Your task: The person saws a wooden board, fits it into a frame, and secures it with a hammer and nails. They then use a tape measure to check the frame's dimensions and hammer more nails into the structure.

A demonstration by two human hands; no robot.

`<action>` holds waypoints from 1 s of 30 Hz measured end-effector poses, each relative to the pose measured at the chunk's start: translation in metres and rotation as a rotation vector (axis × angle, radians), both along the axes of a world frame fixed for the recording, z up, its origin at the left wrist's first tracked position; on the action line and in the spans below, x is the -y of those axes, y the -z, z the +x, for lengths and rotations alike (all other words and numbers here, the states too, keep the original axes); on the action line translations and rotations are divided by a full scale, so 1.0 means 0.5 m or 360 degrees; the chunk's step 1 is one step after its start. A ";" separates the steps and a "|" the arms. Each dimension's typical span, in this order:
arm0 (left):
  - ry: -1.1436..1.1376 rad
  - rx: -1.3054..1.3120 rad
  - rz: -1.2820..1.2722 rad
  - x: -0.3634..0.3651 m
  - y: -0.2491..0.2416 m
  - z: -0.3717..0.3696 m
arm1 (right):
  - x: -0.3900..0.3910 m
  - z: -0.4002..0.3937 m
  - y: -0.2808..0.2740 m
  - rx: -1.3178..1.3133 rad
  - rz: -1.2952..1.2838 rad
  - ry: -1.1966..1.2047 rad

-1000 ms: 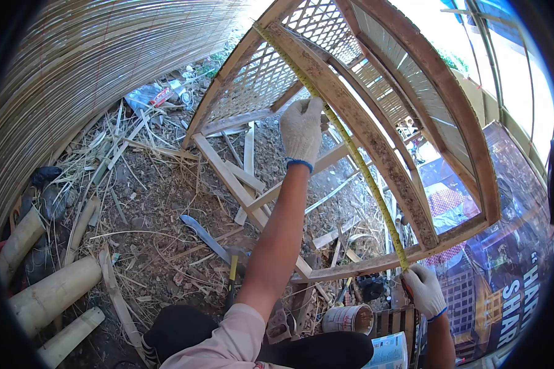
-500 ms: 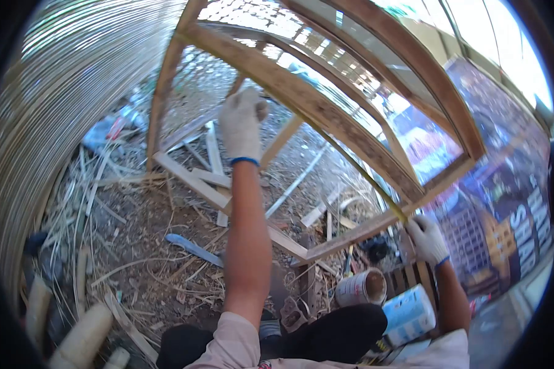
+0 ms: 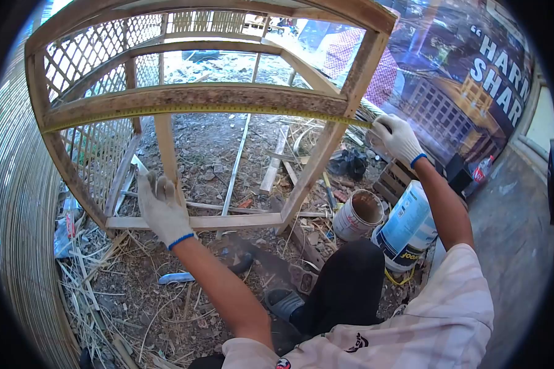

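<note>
A wooden frame with latticed sides stands before me. A yellow measuring tape runs along the lower edge of its front crossbar, from the left post to beyond the right post. At the tape's right end, my gloved right hand is closed around it; the tape's case is hidden in the fingers. My gloved left hand is raised in front of the bottom rail, fingers apart and slightly bent, holding nothing. Behind its fingers rises a light wooden slat.
Wood strips and shavings litter the dirt floor. A blue-handled tool lies below my left hand. To the right are an open paint can, a blue-and-white bucket and a printed banner. A slatted bamboo wall stands left.
My view has turned and levelled, so the frame now faces me squarely. My left hand has come down from near the crossbar to the bottom rail. My right hand still holds the tape's end.
</note>
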State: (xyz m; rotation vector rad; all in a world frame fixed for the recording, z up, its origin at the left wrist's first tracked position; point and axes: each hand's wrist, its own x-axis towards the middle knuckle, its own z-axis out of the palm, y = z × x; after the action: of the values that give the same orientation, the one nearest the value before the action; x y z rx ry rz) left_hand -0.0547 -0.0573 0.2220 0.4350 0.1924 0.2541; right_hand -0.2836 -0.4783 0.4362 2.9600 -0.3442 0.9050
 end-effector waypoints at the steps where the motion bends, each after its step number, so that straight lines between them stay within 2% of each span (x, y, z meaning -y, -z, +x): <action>1: 0.0000 -0.0042 -0.0022 0.004 -0.001 -0.018 | 0.000 -0.003 -0.001 0.0008 -0.0038 0.0000; 6: 0.0087 -0.0069 -0.0294 0.049 0.077 -0.080 | 0.002 -0.008 -0.008 -0.0007 -0.0063 0.0031; 9: 0.0001 -0.0258 -0.0392 0.071 0.071 -0.133 | -0.008 -0.006 -0.008 -0.0009 -0.0036 0.0049; 12: 0.0002 -0.0220 -0.0558 0.067 0.091 -0.127 | -0.010 -0.008 -0.012 -0.0028 -0.0065 0.0070; 15: -0.0023 0.0074 -0.0684 0.026 0.091 -0.120 | -0.013 -0.010 -0.017 -0.0038 -0.0091 0.0078; 18: -0.0271 0.0033 -0.0674 -0.023 0.058 -0.137 | -0.020 -0.011 -0.020 -0.0044 -0.0101 0.0113; 21: -0.0362 0.0221 -0.0778 -0.070 0.074 -0.148 | -0.020 -0.007 -0.019 -0.0029 -0.0110 0.0108; 22: -0.0454 0.0139 -0.0768 -0.081 0.073 -0.151 | -0.021 -0.005 -0.018 -0.0019 -0.0111 0.0097; 30: -0.0502 0.0412 -0.0817 -0.141 0.083 -0.183 | -0.035 -0.007 -0.022 -0.0040 -0.0077 0.0162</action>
State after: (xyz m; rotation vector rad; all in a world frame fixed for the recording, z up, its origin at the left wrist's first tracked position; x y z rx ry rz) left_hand -0.1461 0.0130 0.1804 -0.1426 0.0656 0.5504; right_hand -0.2870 -0.4609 0.4471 2.8774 -0.4606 0.8514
